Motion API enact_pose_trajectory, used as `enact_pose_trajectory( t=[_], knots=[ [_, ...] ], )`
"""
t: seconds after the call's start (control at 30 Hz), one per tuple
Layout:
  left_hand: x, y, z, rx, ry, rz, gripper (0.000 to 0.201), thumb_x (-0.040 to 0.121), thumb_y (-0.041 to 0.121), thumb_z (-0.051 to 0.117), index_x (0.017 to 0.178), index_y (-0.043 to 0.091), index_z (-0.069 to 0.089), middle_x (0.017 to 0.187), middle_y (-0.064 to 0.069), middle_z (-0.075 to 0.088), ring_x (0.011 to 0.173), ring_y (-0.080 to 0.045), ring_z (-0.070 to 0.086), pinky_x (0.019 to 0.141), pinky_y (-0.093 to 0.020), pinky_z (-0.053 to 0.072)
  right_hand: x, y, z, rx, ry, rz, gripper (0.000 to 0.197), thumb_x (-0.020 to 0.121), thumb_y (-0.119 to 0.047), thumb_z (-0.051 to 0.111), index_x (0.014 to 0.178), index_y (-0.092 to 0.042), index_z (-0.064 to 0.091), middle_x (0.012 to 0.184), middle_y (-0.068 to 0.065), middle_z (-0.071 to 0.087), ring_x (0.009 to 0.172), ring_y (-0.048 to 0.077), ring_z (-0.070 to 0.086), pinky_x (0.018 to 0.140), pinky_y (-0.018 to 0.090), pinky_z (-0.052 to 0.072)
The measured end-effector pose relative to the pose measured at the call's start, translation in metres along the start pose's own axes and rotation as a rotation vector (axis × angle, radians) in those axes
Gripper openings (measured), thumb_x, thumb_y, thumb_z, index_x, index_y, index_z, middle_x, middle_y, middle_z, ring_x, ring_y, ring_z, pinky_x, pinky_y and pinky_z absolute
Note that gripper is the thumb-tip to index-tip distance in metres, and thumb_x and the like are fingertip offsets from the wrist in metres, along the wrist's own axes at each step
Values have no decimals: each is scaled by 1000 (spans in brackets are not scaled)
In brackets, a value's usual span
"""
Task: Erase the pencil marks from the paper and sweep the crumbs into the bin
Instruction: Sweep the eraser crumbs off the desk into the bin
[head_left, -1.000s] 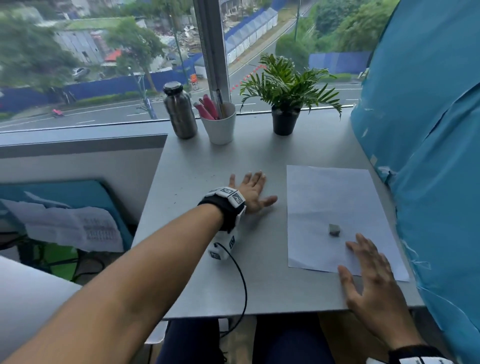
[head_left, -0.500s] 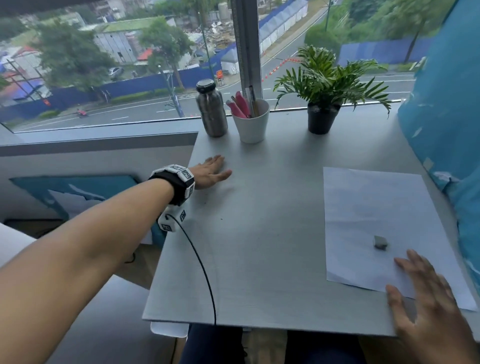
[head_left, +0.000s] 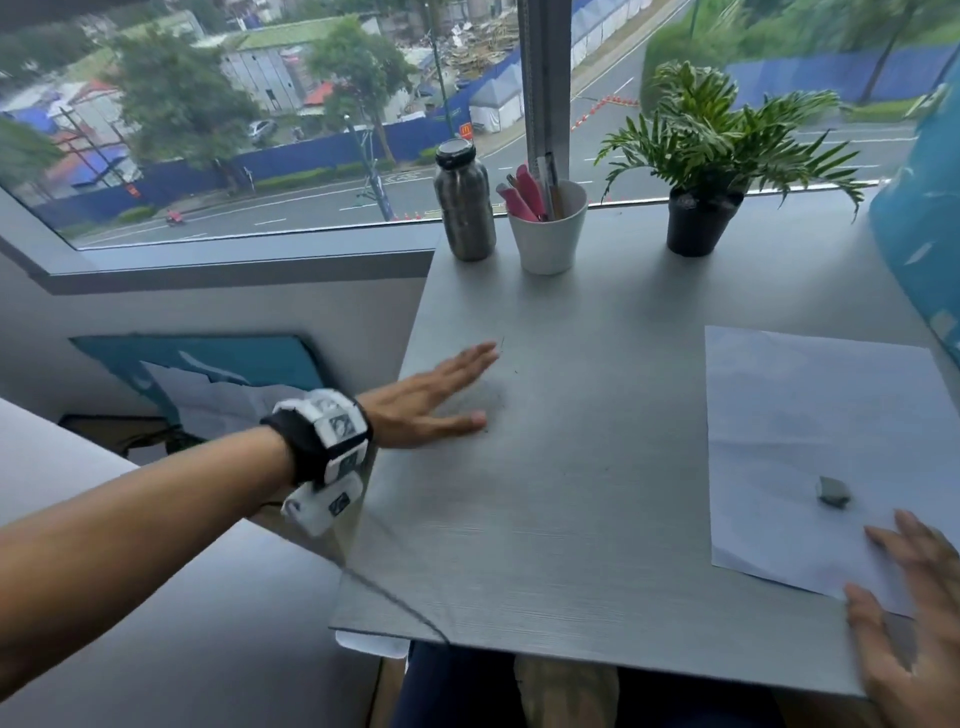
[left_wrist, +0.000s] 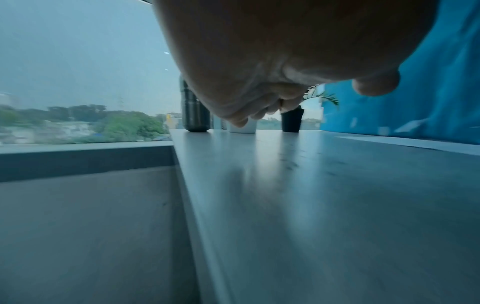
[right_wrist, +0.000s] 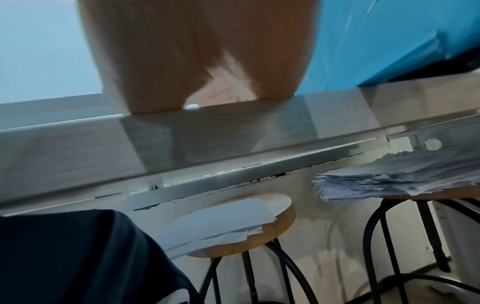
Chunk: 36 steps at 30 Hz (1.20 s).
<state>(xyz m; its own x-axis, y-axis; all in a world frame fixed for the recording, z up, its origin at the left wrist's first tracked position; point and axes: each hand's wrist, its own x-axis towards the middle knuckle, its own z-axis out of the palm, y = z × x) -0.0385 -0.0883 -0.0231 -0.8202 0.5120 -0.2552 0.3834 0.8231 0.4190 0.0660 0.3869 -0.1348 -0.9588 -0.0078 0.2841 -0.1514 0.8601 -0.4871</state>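
Note:
A white sheet of paper (head_left: 810, 431) lies on the right of the grey table (head_left: 597, 493). A small grey eraser (head_left: 834, 492) sits on the sheet near its front edge. My right hand (head_left: 883, 558) lies flat on the paper's near corner, fingers spread, holding nothing. My left hand (head_left: 467, 387) is flat on the table by its left edge, fingers straight and blurred. A few dark specks (head_left: 501, 344) lie beside its fingertips. In the left wrist view the left hand (left_wrist: 259, 61) hovers low over the table (left_wrist: 324, 205). No bin shows plainly.
At the table's far edge stand a steel bottle (head_left: 464, 200), a white cup of pens (head_left: 548, 231) and a potted plant (head_left: 698, 218). Blue cloth (head_left: 924, 234) hangs at the right. Loose sheets on something blue (head_left: 208, 384) lie below the left edge. Stools with papers (right_wrist: 233, 222) stand under the table.
My left hand has swept from the table's middle, beside the paper, over to the left edge. The view has turned left. My right hand has stayed on the paper's corner.

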Motion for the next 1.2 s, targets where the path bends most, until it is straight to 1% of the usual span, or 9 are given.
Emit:
enact_pose_trajectory(
  t=[0.1,0.27,0.4,0.6,0.73,0.9,1.0,1.07,1.2],
  knots=[
    [45,-28,-24,84,26,-73,81,96,56,39,156,22,-4,162,5,-14,147,-6,-12,119,-27,-6,-1,2,1,16,-10,-2,72,87,-62,28,134,-12,48,155,2,34,145,27,28,114,60,26],
    [104,-55,-33,283,-155,-158,91,92,68,34,155,19,-11,161,0,-18,147,-11,-16,122,-41,-3,0,4,2,21,16,-3,73,87,-61,30,132,-7,51,154,3,36,144,28,30,113,59,27],
    [74,-45,-15,393,-198,-66,110,81,82,31,151,16,-22,158,-1,-29,145,-12,-24,120,-36,-9,0,7,4,56,34,-20,72,86,-58,33,131,-5,51,153,5,36,144,29,30,112,61,27],
    [-11,-13,13,302,-305,126,102,86,75,34,151,20,-21,158,3,-29,144,-9,-25,120,-39,-11,-1,17,13,90,41,13,64,85,-56,36,132,-13,48,155,0,33,145,26,29,112,62,27],
    [-43,5,17,48,-130,76,97,87,75,28,152,22,-21,158,6,-28,146,-11,-21,121,-48,-3,0,12,9,85,19,1,66,84,-53,37,132,-9,49,155,0,33,146,24,27,114,59,26],
    [-68,46,45,416,-245,228,97,85,73,29,154,19,-14,160,4,-22,147,-17,-22,116,-58,-11,0,-8,-4,55,35,25,66,83,-51,37,132,-9,50,153,4,36,144,26,30,114,58,26],
    [-65,50,52,459,-271,286,89,89,67,31,155,25,-11,161,11,-18,147,-16,-22,114,-58,-15,1,-16,-12,24,-3,56,67,82,-53,35,134,-14,48,153,2,35,144,25,29,116,56,25],
    [-53,36,44,552,-245,267,81,93,64,26,154,27,-12,160,11,-19,147,-16,-22,115,-58,-13,1,-20,-16,-12,-25,74,67,82,-54,33,135,-16,47,153,2,35,143,25,30,116,54,25],
    [-28,9,15,690,-156,42,79,96,68,19,153,25,-15,160,7,-19,145,-14,-26,115,-56,-12,1,-20,-20,-71,-74,75,67,82,-54,31,137,-17,45,154,4,34,143,26,30,117,53,23]
  ],
)
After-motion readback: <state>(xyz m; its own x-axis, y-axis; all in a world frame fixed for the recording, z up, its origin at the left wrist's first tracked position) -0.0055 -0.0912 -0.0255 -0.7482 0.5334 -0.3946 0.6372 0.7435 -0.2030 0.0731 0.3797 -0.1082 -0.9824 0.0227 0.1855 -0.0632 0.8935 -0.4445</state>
